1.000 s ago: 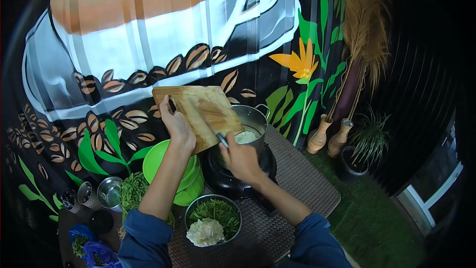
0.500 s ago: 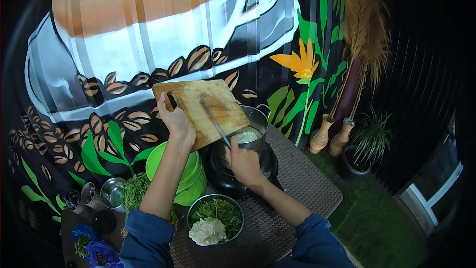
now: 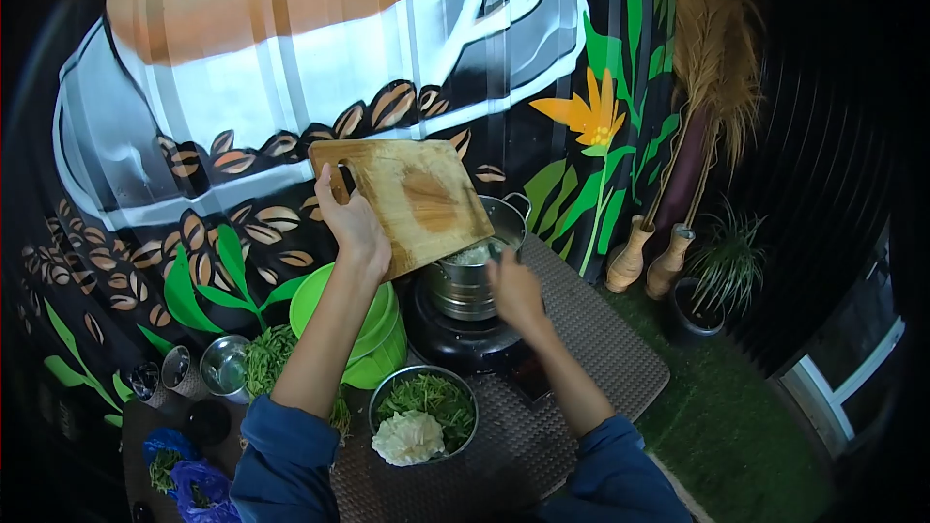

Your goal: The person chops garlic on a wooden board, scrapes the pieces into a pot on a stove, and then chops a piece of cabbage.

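Observation:
My left hand (image 3: 354,228) grips a wooden cutting board (image 3: 412,199) at its handle-slot end, thumb in front. The board is tilted, and its lower right corner hangs over the rim of a steel pot (image 3: 465,291). White chopped pieces (image 3: 475,254) show inside the pot. My right hand (image 3: 518,292), somewhat blurred, is closed around a knife (image 3: 496,252) at the pot's near right side. Only a dark bit of the knife shows, and its blade cannot be made out. A darker damp patch marks the board's face, with no food visible on it.
The pot stands on a black cooker (image 3: 450,337). Nearby are a green bin (image 3: 376,349), a steel bowl (image 3: 473,436) of cut greens and a cauliflower piece (image 3: 409,438), bunched greens (image 3: 269,360), a small metal bowl (image 3: 225,368) and blue plastic bags (image 3: 203,484). A painted wall rises behind.
My right hand has moved right and up, taking the knife off the board's face to the pot's side. The board has shifted slightly right and up in view.

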Tool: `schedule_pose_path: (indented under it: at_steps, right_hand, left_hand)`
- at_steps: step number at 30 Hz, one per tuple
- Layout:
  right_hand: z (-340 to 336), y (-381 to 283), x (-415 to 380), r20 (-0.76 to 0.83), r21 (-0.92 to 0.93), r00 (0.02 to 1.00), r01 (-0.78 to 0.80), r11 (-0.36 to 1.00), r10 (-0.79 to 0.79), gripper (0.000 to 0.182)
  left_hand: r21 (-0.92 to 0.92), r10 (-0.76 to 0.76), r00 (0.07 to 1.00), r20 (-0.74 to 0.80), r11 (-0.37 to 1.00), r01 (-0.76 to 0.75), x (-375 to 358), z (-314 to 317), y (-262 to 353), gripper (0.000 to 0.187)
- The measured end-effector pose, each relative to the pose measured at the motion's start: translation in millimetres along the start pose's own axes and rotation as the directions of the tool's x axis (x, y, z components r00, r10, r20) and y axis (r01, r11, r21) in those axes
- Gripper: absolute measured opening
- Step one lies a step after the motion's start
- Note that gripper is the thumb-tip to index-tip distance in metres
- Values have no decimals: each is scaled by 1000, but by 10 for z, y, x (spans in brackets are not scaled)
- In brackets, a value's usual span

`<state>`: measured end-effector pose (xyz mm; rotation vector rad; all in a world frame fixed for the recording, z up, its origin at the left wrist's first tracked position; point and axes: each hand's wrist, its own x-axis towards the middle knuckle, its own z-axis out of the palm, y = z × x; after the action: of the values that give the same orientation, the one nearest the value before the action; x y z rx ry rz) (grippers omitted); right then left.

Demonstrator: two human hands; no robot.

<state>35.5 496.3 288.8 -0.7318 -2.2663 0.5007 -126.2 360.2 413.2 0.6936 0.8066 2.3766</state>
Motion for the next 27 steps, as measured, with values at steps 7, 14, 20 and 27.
schedule_pose_path:
  at_steps: [7, 14, 20, 27]
  right_hand:
    - [-440, 160, -286, -162, 643, 977, -1, 766, 137, 31]
    - [-721, 4, -1033, -6, 903, 967, -104, 416, 255, 27]
    - [-860, -314, -2141, 35, 912, 926, -184, 368, 376, 27]
    - [-616, -566, -3408, 111, 876, 832, -340, 342, 543, 26]
  left_hand:
    - [-86, -46, 975, 218, 994, 66, -749, 181, 539, 102]
    - [-91, -343, 872, 349, 914, 396, -1490, -83, 885, 107]
    - [-127, -470, 824, 315, 840, 528, -2157, -649, 620, 110]
    - [342, -731, 658, 183, 674, 654, -2848, -1620, 372, 97]
